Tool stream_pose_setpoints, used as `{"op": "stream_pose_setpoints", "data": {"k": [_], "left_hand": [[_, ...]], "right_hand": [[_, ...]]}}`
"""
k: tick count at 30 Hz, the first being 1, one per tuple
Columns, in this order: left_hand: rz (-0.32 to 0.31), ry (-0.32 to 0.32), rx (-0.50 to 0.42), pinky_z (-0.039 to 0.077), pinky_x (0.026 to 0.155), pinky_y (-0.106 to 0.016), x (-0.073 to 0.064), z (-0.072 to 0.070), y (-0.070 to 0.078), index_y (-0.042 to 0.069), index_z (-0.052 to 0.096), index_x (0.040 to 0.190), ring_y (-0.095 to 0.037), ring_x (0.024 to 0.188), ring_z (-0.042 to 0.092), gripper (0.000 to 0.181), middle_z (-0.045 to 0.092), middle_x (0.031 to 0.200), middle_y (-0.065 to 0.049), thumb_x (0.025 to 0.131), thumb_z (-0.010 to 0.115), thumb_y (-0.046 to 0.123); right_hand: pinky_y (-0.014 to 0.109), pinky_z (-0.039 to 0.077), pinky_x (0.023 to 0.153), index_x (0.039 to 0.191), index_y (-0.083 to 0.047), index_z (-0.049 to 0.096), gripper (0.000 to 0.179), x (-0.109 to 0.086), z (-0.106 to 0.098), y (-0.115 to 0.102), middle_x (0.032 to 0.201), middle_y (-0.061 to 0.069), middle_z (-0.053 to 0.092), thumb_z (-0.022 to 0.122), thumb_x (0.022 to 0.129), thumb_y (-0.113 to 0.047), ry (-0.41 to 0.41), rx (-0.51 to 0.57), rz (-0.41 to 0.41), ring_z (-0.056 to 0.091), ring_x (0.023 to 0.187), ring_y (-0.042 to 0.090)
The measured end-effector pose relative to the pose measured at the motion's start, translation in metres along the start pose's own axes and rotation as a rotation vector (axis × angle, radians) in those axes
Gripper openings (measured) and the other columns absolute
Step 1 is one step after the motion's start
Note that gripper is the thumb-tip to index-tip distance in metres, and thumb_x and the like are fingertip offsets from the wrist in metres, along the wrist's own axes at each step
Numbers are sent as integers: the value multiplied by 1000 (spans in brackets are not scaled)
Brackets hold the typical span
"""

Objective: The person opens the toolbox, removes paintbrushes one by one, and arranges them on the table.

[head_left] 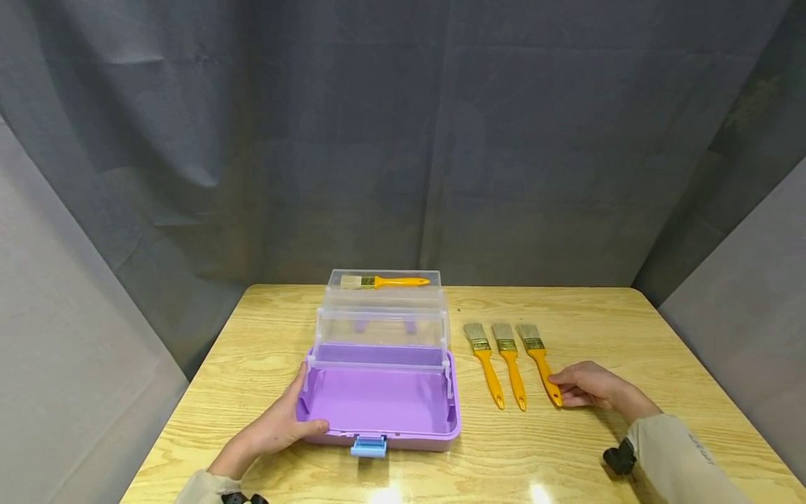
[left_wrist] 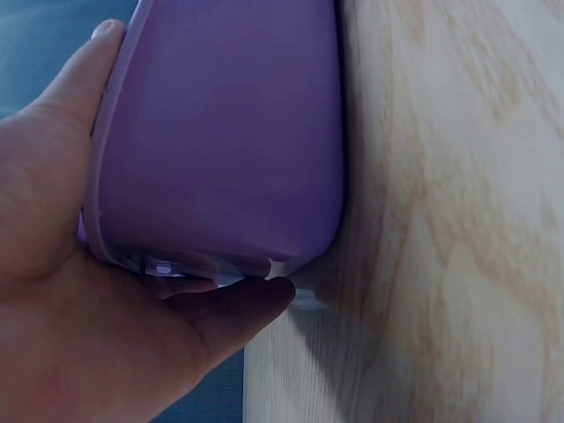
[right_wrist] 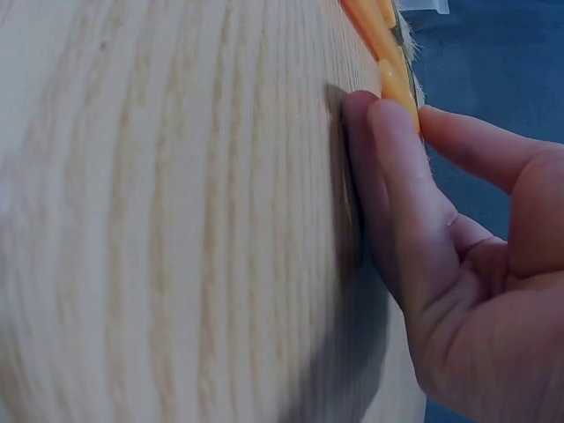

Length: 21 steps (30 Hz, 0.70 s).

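Note:
A purple plastic storage box [head_left: 378,400] stands with its clear lid [head_left: 384,299] and clear tray [head_left: 380,329] raised at the back. My left hand [head_left: 275,422] grips its front left corner, thumb over the front rim and fingers along the left side. In the left wrist view, the hand [left_wrist: 106,326] spans the corner of the purple box wall [left_wrist: 220,132]. On the right, my right hand [head_left: 588,385] pinches the handle end of the rightmost paintbrush [head_left: 541,368], which has a yellow handle and pale bristles. The right wrist view shows fingertips and thumb at that orange-yellow handle [right_wrist: 401,88].
Two similar paintbrushes, a left one [head_left: 489,374] and a middle one [head_left: 513,374], lie side by side between box and right hand. Another brush [head_left: 403,282] lies crosswise in the raised clear part. A blue latch [head_left: 369,446] hangs at the box front. Dark curtains [head_left: 352,140] back the wooden table [head_left: 604,322].

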<state>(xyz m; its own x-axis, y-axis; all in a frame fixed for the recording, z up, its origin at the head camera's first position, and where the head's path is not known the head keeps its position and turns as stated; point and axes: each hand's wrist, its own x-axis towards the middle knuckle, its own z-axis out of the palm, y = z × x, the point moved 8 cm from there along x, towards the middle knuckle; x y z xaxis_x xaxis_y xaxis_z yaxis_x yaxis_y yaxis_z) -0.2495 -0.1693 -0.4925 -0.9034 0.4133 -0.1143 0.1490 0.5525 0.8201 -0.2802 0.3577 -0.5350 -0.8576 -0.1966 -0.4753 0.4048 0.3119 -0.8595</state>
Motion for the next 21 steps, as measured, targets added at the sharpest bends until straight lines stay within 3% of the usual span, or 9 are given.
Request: {"op": "stream_pose_setpoints", "data": {"k": [12,17,21], "left_hand": [[35,3,-35,5,109,-57,1,0,2,7,-16,149,-42,139,-2,115,-10,154,-24,81,75,26],[20,13,-16,6,108,-58,0,-1,1,5,-14,149,-43,139,1,115,-8,154,-25,81,76,29],[3,13,2,7,108,-58,-1,-1,0,4,-14,149,-43,139,1,115,-7,154,-26,81,75,32]], "right_hand": [[27,56,54,82,1,62,24,1,-3,-2,64,5,62,62,92,-20,70,-99,27,64,54,12],[27,53,52,81,3,59,26,0,-2,-28,64,6,59,59,94,-20,80,-167,-78,57,52,12],[36,55,58,92,8,59,29,3,2,-61,71,12,60,58,95,-20,116,-214,-196,58,59,20]]}}
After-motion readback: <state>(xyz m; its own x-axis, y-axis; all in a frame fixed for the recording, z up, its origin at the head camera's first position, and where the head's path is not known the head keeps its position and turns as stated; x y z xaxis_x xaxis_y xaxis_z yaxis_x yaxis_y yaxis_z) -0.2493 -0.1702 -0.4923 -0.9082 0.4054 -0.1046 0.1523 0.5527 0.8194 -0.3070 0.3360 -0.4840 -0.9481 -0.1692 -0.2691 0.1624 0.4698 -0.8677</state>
